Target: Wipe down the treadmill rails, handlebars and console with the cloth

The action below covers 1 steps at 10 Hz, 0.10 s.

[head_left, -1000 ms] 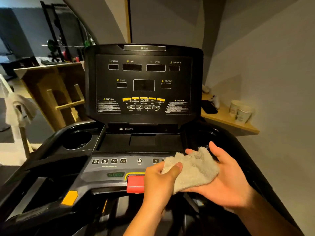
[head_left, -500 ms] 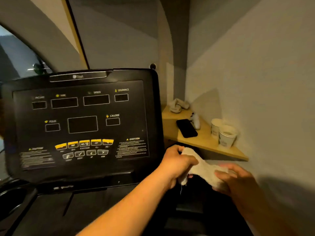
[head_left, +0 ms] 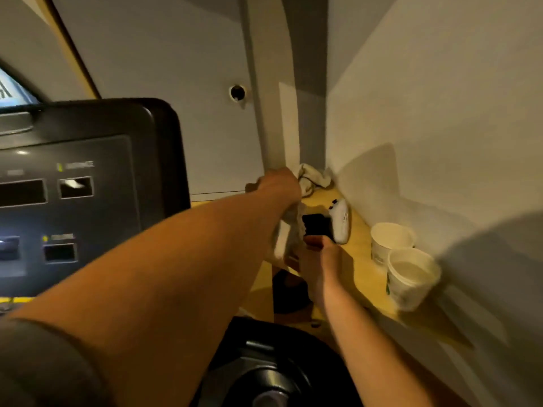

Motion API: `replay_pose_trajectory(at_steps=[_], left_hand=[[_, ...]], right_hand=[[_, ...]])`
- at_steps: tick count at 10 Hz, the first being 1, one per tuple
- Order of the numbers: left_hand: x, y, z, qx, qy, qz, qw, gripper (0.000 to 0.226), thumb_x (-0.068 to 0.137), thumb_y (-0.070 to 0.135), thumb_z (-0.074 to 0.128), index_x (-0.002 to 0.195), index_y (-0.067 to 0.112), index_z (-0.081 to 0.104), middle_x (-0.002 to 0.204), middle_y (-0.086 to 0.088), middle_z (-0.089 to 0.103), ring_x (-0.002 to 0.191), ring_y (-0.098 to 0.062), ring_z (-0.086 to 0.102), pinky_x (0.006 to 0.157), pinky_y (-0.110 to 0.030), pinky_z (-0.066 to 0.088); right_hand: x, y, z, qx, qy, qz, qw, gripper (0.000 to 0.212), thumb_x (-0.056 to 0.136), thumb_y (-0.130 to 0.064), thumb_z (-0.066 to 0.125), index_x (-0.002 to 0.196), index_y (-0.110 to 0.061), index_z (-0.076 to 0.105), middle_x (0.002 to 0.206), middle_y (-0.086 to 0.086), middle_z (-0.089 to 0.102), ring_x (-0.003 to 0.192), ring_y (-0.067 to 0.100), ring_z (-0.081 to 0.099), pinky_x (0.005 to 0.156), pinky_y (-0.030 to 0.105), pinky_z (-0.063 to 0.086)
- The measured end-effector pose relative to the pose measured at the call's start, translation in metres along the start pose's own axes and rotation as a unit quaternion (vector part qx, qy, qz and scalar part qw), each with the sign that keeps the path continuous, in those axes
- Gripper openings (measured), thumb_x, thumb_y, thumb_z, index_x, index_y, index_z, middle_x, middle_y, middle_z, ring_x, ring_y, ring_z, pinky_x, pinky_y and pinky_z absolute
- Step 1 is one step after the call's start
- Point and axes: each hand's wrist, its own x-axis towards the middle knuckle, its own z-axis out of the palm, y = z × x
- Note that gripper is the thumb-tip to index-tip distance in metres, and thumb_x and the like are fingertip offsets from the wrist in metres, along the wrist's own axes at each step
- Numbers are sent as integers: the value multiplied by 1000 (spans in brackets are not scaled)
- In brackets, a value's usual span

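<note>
Treadmill console (head_left: 88,186) fills the left side: a black panel with several dark display windows, its lettering too blurred to read. A bare left forearm reaches from the lower left corner up towards the centre.

The left hand (head_left: 279,186) is a closed fist, gripping the top of the cloth (head_left: 289,233). The pale, crumpled cloth hangs down from that fist, just right of the console and clear of it, above the near end of a wooden shelf (head_left: 361,259). The right hand (head_left: 320,257) sits just beneath the cloth with its fingers curled. Whether it grips the cloth's lower end or anything else cannot be told.

At the bottom centre is a round black cup holder (head_left: 273,383) in the treadmill's body; what lies in it cannot be made out.

On the shelf, a second crumpled rag (head_left: 311,176) lies in the far corner against the wall. Nearer are a flat black object (head_left: 317,224) and, touching its right side, a white handheld device (head_left: 340,220).

Further right stand 2 upright white paper cups, side by side and touching or nearly so. The far cup (head_left: 390,239) and the near cup (head_left: 411,277) both show pale insides. Blur hides whether either holds liquid.
</note>
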Motion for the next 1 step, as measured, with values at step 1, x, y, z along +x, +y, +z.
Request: replay_pose_trajectory(at_steps=[1], left_hand=[[28,-7,15,35,18,-95,995,47,90,22,56,135,15,43,141,-14,39,133,-39,30,106,-52,30]], right_hand=[[35,13,4,-21,-19,-18,999,27,90,-18,64,115,-14,53,97,3,61,88,27,64,71,38,57]])
